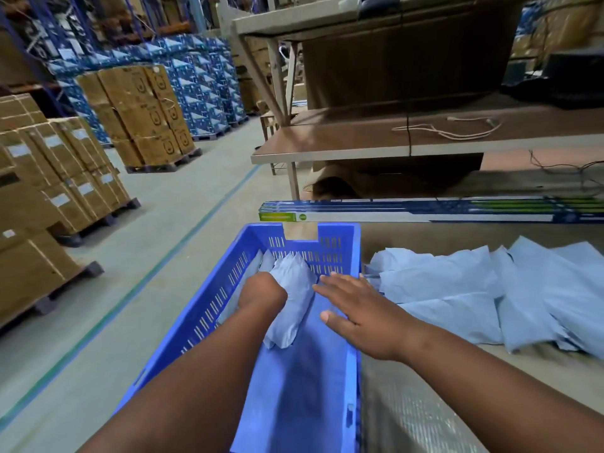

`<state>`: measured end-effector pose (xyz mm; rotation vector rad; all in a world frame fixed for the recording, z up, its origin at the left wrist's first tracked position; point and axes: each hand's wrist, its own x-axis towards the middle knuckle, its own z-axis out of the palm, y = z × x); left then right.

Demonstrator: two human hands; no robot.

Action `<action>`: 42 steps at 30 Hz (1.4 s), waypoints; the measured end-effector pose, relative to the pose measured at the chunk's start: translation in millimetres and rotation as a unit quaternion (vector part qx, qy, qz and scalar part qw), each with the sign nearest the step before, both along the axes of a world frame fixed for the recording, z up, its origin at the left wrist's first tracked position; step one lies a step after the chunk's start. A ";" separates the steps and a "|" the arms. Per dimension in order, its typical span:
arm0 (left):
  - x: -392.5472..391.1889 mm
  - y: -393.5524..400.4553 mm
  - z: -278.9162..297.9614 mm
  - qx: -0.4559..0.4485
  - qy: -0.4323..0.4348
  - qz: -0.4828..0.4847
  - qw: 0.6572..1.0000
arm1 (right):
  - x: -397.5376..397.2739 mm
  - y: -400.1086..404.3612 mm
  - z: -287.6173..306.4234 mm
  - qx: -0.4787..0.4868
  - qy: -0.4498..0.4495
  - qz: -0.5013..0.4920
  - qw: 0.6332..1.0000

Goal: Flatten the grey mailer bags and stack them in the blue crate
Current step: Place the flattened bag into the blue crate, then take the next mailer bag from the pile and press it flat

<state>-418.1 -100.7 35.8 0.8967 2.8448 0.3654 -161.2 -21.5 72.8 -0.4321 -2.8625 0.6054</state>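
Your left hand (261,291) grips a grey bag (291,302) in the blue crate (209,308) (your right hand (356,317) is flat and open above it).

No text can be read. The cartons (143,116) carry white labels and round printed marks, and the long box (425,210) has a green panel, all too blurred to make out.

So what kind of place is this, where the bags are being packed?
Most likely a warehouse or packing area. Strapped cardboard boxes stand stacked on pallets along a wide concrete aisle, with blue cartons piled behind them, and a worktable holds grey mailer bags beside a blue crate.
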 end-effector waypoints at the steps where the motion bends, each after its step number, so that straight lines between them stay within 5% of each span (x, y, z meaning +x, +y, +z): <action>1: 2.0 -0.2 1.7 0.017 -0.008 -0.001 1.000 | 2.7 0.9 2.5 0.004 -0.005 0.007 1.000; 10: 53.7 9.7 76.6 0.113 -0.016 0.011 0.993 | 49.4 45.8 24.8 0.044 0.016 -0.007 0.999; 18: 174.4 73.9 128.2 0.129 0.035 -0.116 0.984 | 116.7 98.2 35.8 0.070 0.023 -0.071 0.995; 30: 270.1 124.6 10.7 0.003 0.006 -0.277 0.961 | 213.1 153.9 -48.1 0.119 -0.123 -0.147 0.974; 35: 266.7 122.4 -20.8 -0.046 0.018 -0.211 0.976 | 206.4 154.5 -73.7 0.094 -0.111 -0.142 0.979; 42: 281.8 104.3 -11.0 -0.010 -0.117 -0.339 0.933 | 236.5 117.7 -67.1 0.118 -0.045 -0.121 0.985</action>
